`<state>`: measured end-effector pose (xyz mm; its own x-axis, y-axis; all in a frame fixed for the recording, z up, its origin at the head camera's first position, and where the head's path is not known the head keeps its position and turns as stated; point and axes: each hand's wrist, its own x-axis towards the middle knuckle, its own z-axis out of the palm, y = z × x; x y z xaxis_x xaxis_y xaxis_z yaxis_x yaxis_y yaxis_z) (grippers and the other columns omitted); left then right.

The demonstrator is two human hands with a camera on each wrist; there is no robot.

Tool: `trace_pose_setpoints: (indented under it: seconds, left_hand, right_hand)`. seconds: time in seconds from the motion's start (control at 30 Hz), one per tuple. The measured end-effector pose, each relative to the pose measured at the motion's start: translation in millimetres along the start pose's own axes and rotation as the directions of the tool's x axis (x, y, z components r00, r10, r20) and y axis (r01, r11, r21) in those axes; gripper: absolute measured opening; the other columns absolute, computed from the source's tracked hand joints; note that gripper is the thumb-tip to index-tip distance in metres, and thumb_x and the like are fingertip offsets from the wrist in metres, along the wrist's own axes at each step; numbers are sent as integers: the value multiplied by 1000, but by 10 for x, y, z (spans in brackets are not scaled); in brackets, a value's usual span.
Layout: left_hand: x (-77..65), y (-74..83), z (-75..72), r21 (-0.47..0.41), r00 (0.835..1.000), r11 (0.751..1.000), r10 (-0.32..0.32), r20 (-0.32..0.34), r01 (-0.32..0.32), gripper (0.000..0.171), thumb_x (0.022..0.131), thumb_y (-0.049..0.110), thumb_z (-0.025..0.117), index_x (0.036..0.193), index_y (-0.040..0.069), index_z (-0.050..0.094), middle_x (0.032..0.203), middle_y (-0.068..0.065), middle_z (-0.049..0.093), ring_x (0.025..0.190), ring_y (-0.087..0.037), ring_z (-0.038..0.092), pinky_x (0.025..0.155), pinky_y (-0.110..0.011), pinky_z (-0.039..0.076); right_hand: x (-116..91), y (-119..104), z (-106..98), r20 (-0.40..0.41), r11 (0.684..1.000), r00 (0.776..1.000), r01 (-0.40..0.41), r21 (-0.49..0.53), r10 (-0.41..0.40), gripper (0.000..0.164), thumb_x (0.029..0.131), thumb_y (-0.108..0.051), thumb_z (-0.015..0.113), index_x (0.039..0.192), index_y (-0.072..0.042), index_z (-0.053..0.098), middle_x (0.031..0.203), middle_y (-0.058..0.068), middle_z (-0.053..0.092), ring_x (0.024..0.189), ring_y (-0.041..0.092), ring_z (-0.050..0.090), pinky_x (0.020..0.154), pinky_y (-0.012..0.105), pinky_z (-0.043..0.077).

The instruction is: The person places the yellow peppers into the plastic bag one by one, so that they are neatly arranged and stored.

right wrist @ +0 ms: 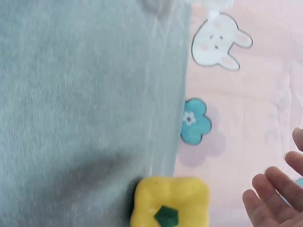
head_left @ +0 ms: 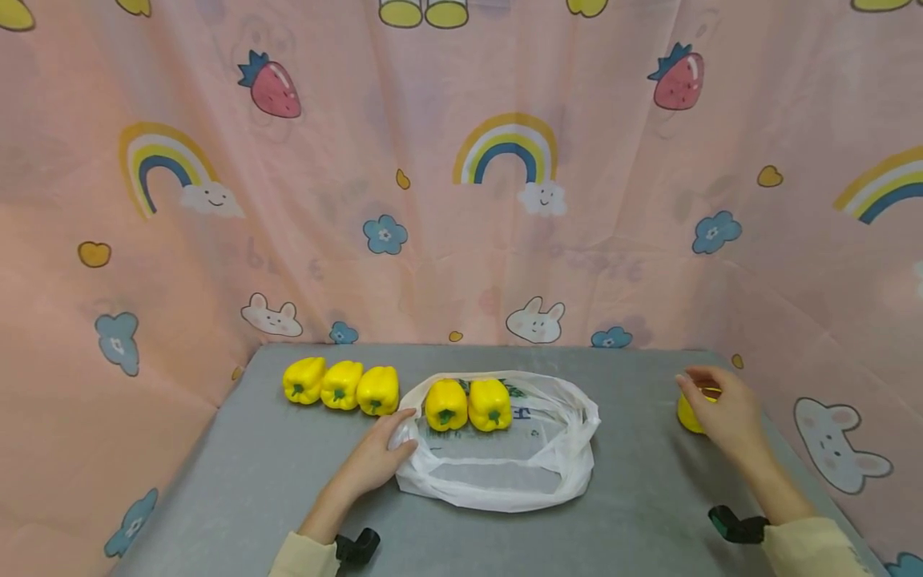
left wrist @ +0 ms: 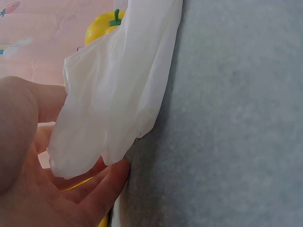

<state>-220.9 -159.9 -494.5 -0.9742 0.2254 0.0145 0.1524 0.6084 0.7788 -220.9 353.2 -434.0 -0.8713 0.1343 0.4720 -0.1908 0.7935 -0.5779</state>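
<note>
Firstly, head view. Left hand (head_left: 369, 457) left of lower centre, grasping the left rim of a white plastic bag (head_left: 497, 498); thumb on the inner side, fingers about the edge. Bag lies mouth-up near lower centre, green and dark print showing within. Two peppers (head_left: 490, 405), yellow with green stems, sit side by side inside its rim, toward the upper left of the opening. Three more peppers (head_left: 342, 385) in a touching row, left of the bag. Right hand (head_left: 730, 415) at lower right, over a lone pepper (head_left: 691, 414), partly covering it. Grey table (head_left: 634, 481) beneath; pink curtain (head_left: 461, 264) behind, patterned with rainbows, strawberries and rabbits. Pale sleeves (head_left: 306, 554) at the bottom edge, a black device by each wrist.

Left wrist view. Bag hangs from top centre down between thumb and fingers, partly hiding them. One yellow pepper with its stem up shows at upper left, cut by the bag; yellow slivers behind the fingers at lower left.

Right wrist view. Lone pepper at bottom centre, stem facing the camera. Right fingers at lower right, loose and apart from it: grip released. Thumb hidden.
</note>
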Motion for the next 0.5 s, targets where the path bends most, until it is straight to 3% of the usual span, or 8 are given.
trace_pose_setpoints:
  seconds: [0.3, 0.4, 0.5]
  left_hand:
    - [-5, 23, -14, 6, 1000, 1000, 9, 2, -9, 50, 100, 23, 65, 148, 14, 52, 150, -19, 47, 138, -41, 43, 110, -66, 33]
    - [-8, 22, -12, 3, 1000, 1000, 6, 3, -6, 50, 100, 24, 65, 148, 14, 52, 150, -19, 46, 138, -41, 43, 111, -66, 33]
    - [-9, 16, -11, 0, 1000, 1000, 5, 1, -5, 50, 100, 24, 65, 148, 14, 52, 150, -19, 46, 138, -41, 43, 111, -66, 33]
  right_hand:
    - [-6, 279, -82, -5, 996, 996, -89, -31, 89, 42, 104, -29, 59, 124, 8, 62, 121, 28, 61, 109, 44, 56, 71, 11, 35]
    - [-7, 373, -102, 20, 994, 995, -94, -55, 96, 45, 105, -31, 57, 125, 9, 61, 124, 32, 58, 111, 47, 54, 85, 32, 48]
    - [-16, 441, -110, 44, 994, 994, -97, -57, 99, 46, 105, -30, 57, 127, 11, 59, 127, 35, 55, 113, 51, 51, 89, 61, 45]
